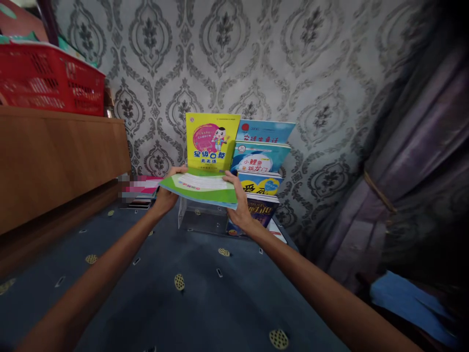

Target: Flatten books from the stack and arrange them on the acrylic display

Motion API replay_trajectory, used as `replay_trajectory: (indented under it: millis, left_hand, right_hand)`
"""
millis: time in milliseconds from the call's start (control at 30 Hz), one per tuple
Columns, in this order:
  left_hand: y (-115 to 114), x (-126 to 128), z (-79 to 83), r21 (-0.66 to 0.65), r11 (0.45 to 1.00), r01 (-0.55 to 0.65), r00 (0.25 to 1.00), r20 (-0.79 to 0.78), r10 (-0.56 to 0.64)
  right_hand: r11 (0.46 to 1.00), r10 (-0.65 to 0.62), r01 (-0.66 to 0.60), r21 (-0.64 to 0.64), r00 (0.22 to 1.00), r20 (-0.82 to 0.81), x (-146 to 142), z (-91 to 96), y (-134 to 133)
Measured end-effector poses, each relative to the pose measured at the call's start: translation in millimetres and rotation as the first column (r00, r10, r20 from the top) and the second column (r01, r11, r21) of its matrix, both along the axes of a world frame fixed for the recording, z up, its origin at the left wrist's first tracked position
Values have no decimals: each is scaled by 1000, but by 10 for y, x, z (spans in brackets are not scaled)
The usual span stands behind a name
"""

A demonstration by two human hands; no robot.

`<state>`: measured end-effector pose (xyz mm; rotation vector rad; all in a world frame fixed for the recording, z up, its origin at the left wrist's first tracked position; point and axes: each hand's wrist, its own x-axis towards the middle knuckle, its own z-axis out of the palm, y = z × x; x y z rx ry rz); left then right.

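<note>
Between my two hands is a green book [205, 188], tilted nearly flat, its cover print upside down to me. My left hand [169, 188] grips its left edge, and my right hand [239, 203] grips the right edge with the thumb on top. Just beneath the book shows a clear plastic stand [203, 217]. Behind it a yellow book [212, 142] stands upright, its lower edge hidden by the green one. To its right, blue books [262, 156], a yellow-and-blue book [260, 184] and a dark purple book [262, 211] stand in stepped rows.
A pile of books [142, 188] lies at the left by the wall. Beyond it are a wooden cabinet [62, 156] and a red basket [51, 78]. A dark patterned cloth [154, 303] covers the surface. At the right hang a tied curtain [366, 195] and a blue cloth [406, 303].
</note>
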<state>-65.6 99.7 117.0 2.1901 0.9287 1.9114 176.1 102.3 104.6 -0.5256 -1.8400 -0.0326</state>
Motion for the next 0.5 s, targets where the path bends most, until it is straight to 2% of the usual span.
replay_trajectory:
  millis: [133,233,367,500]
  left_hand:
    - [52,-58,-76,-63,997,-35,998,-48,32]
    - [41,-81,-73,-90,995,-30,997,-76,23]
    - [53,-90,3,-107,994,-29,997,-73,22]
    - [165,-96,118,-93,985,-143,985,-113,132]
  right_hand:
    - [999,2,0,-44,998,55,9,-105,53]
    - [998,-3,8,-66,998,64,10,-127,57]
    - [993,-53,57,-102,998,43,-17,-55,104]
    - [977,-143,150,-149,988,59,-65,97,220]
